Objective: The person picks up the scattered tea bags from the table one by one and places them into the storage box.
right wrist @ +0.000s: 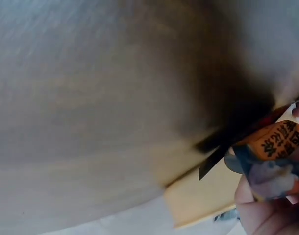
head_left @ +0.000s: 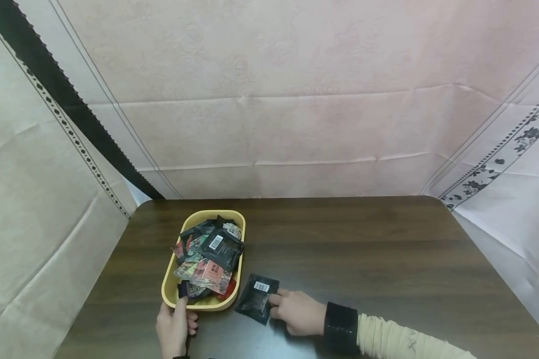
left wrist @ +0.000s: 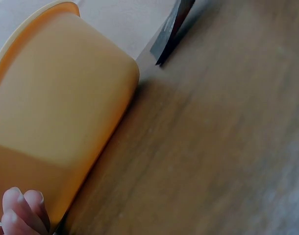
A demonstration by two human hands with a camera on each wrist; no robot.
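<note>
A yellow basket (head_left: 165, 286) stands on the table, filled with a heap of small packets (head_left: 211, 271), some black with white labels, some clear and pinkish. My left hand (head_left: 172, 329) grips its near left corner, thumb at the rim; in the left wrist view the fingers (left wrist: 24, 210) lie against the basket's outer wall (left wrist: 66, 93). To the right of the basket, my right hand (head_left: 298, 313) pinches a black snack packet (head_left: 257, 298) by its right edge. In the right wrist view this packet (right wrist: 272, 166) shows an orange printed panel with dark characters.
The brown wooden table (head_left: 364, 249) extends far to the right of the basket. A pale cloth (head_left: 296, 134) hangs behind the table's back edge, with more cloth at both sides. A black strip (head_left: 85, 114) runs diagonally at the upper left.
</note>
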